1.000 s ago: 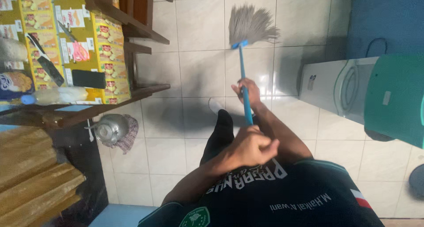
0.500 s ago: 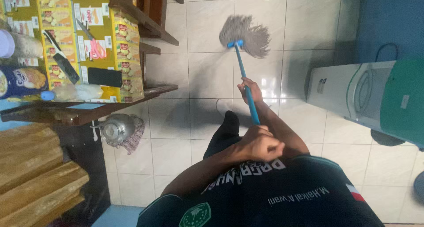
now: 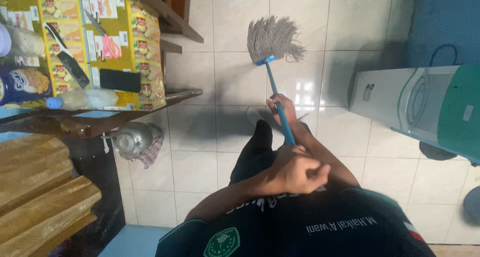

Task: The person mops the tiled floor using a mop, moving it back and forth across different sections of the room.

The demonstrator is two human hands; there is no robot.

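On the tabletop (image 3: 125,121) at the left lay a clear bottle (image 3: 82,99) (contents too blurred to tell), a black phone (image 3: 120,80) beside it. A metal kettle (image 3: 131,140) sat below on a cloth. The left hand (image 3: 295,169) was fisted around the blue mop (image 3: 274,42) handle's top; the right hand (image 3: 281,107) gripped it lower, its grey head resting on the tiled floor (image 3: 195,172).

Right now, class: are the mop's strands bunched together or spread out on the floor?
Spread out. The mop head lies on the tiled floor, its grey strands fanning away from the blue handle.
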